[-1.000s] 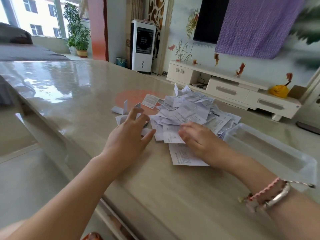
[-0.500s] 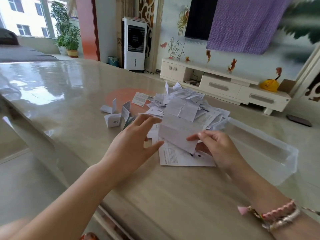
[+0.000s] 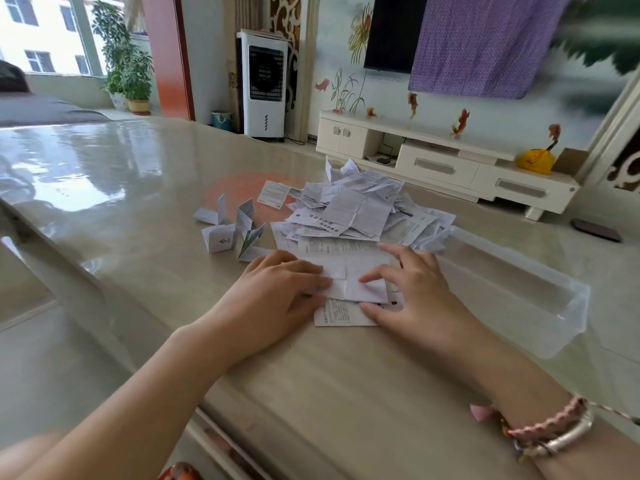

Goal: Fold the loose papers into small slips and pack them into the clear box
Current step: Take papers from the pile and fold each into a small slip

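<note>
A creased white sheet [image 3: 349, 278] lies flat at the near edge of the paper heap [image 3: 360, 209], pressed down by the left hand [image 3: 273, 299] and right hand [image 3: 415, 289], fingers spread, gripping nothing. The clear box [image 3: 540, 306] sits just right; folded slips [image 3: 232, 230] stand left on the table [image 3: 104, 174].

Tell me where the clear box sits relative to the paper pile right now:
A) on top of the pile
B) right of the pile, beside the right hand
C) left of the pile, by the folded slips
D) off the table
B: the clear box lies on the table to the right of the paper pile, beside the right hand; the folded slips are on the opposite side.
</note>
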`<state>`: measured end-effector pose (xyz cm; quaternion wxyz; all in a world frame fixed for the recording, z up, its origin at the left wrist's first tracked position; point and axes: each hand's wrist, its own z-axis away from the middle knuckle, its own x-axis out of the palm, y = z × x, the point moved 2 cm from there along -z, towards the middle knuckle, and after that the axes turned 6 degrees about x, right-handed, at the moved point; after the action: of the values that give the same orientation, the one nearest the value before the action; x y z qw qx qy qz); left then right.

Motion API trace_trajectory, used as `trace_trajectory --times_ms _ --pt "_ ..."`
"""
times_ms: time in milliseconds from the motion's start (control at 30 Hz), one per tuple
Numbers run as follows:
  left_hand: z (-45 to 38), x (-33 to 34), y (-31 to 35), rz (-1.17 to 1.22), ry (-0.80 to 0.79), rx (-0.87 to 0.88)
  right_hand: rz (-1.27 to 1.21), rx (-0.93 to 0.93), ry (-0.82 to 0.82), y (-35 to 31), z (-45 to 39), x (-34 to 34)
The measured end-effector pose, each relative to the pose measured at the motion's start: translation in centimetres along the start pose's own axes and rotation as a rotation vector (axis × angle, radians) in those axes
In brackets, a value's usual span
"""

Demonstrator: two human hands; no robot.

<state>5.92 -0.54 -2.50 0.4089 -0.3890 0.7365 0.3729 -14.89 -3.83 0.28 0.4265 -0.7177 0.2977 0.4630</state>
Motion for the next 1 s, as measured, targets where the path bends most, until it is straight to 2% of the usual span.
trace_trajectory --times_ms 100,267,433,567,667,767,833,1000 --pt "0.0 -0.3 0.1 -0.007 0.022 0.017 0.014 -0.092 -0.006 -0.2 0.0 -0.1" --pt "0.1 -0.8 0.5 -0.035 0.101 0.042 -0.004 -0.137 0.040 -0.5 0.4 -0.4" --pt "0.1 -1.3 1.1 0.042 0.145 0.023 -0.223 -0.048 0.089 0.2 0.2 -0.6" --pt "-0.3 -1.1 1.0 0.184 0.169 -0.112 -0.339 0.027 0.081 0.5 -0.1 -0.3" --pt "-0.4 -0.6 0.8 0.147 0.105 -0.148 -0.185 -0.018 0.041 0.5 -0.3 0.1" --pt "-0.3 -0.3 0.6 0.092 0.070 -0.128 0.019 -0.139 0.032 0.4 -0.4 0.5" --pt "-0.1 -0.3 0.5 0.073 0.072 -0.115 0.052 -0.213 0.049 0.2 -0.3 0.5" --pt "0.1 -0.3 0.5 0.025 0.067 -0.080 0.070 -0.304 -0.026 0.0 -0.1 0.3"
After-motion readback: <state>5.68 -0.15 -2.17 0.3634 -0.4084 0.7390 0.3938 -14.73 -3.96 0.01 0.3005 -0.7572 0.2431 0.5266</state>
